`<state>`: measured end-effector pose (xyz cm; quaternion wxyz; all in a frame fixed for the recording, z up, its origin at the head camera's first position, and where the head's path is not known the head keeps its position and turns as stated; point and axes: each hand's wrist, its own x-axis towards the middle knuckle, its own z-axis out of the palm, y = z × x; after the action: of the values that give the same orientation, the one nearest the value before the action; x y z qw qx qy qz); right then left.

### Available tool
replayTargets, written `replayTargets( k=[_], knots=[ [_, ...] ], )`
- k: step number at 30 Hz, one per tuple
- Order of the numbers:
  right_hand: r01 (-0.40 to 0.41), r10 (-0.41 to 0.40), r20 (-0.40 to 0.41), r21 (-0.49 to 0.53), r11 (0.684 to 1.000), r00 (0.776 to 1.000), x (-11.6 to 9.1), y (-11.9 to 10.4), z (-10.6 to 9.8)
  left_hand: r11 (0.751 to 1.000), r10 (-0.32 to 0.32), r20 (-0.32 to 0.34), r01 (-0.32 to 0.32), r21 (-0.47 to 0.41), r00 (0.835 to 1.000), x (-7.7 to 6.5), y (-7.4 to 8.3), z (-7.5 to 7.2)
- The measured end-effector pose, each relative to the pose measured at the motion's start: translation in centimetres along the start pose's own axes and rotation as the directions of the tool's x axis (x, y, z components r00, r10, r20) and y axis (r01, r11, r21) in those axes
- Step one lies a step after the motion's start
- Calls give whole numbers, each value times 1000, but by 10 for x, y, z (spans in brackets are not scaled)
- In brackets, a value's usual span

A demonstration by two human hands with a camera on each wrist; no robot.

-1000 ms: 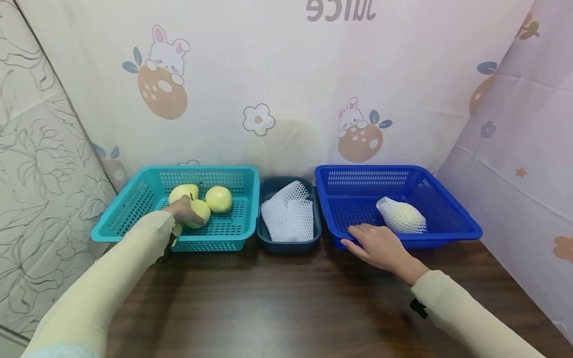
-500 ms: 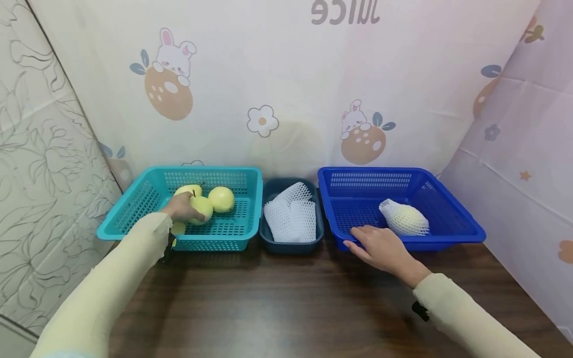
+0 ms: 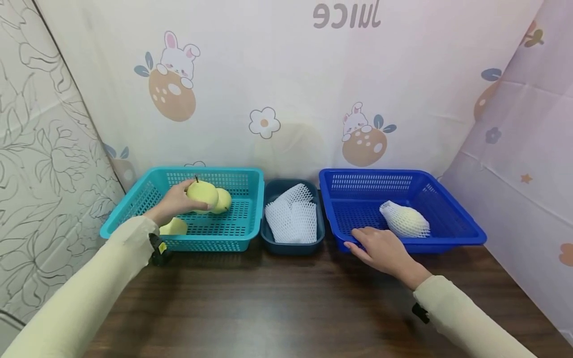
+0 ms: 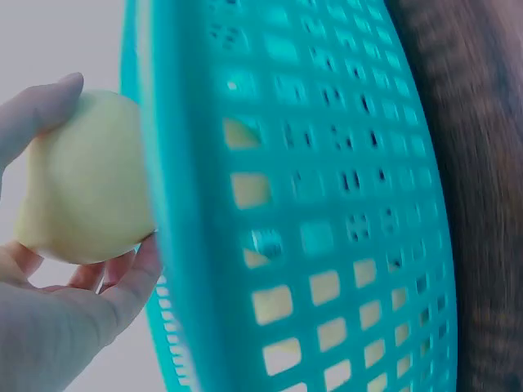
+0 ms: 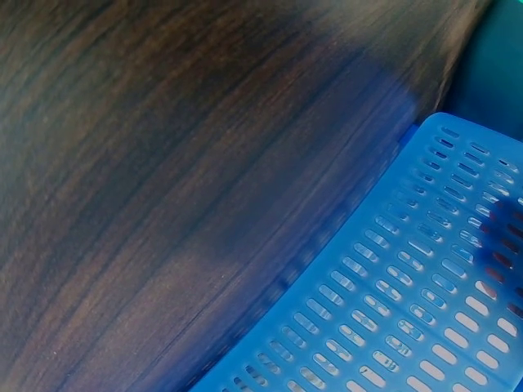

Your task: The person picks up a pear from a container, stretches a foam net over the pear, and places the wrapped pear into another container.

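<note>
My left hand (image 3: 173, 201) grips a pale yellow pear (image 3: 203, 194) between thumb and fingers, stem up, above the teal basket (image 3: 210, 243). In the left wrist view the same pear (image 4: 90, 180) shows beside the basket's rim. Behind it sits another pear (image 3: 222, 201), partly hidden; a further pear (image 3: 174, 226) lies near the front left of the basket. My right hand (image 3: 382, 251) holds the front rim of the blue basket (image 3: 447, 238), fingers over the edge. Inside that basket lies a pear in a white foam net (image 3: 405, 220).
Between the two baskets stands a small dark blue bin (image 3: 292, 248) with white foam nets (image 3: 291, 219) in it. All three stand on a dark wooden table (image 3: 268, 303), against a patterned cloth backdrop (image 3: 291, 74).
My left hand has lifted the pear up from among the others. The head view has shifted slightly. My right hand stays on the blue basket's rim.
</note>
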<state>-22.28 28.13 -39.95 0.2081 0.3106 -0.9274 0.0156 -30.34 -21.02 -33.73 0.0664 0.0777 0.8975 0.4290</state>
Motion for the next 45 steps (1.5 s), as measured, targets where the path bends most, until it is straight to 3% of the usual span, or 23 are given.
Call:
replayTargets(
  k=[7,14,18,22,32,39,45],
  knots=[
    [8,-8,0,0,1000,1000,0,-1,0,994,55,24,-52,-98,998,-18,13,4],
    [12,-12,-8,-7,1000,1000,0,0,0,977,108,78,-91,-192,991,-33,37,19],
    [9,-10,-18,-8,1000,1000,-1,1,0,968,145,126,-114,-225,981,-39,52,35],
    [8,-8,-16,-4,1000,1000,-1,0,0,965,199,153,-167,-203,968,-44,65,51],
    [8,-8,-23,-7,1000,1000,-1,0,1,952,270,220,-225,-209,937,-58,89,86],
    [16,-16,-32,-8,1000,999,-1,-1,0,942,303,282,-243,-230,910,-66,95,114],
    [15,-15,-39,-9,1000,999,-1,-1,0,939,319,329,-248,-240,889,-67,90,140]
  ],
)
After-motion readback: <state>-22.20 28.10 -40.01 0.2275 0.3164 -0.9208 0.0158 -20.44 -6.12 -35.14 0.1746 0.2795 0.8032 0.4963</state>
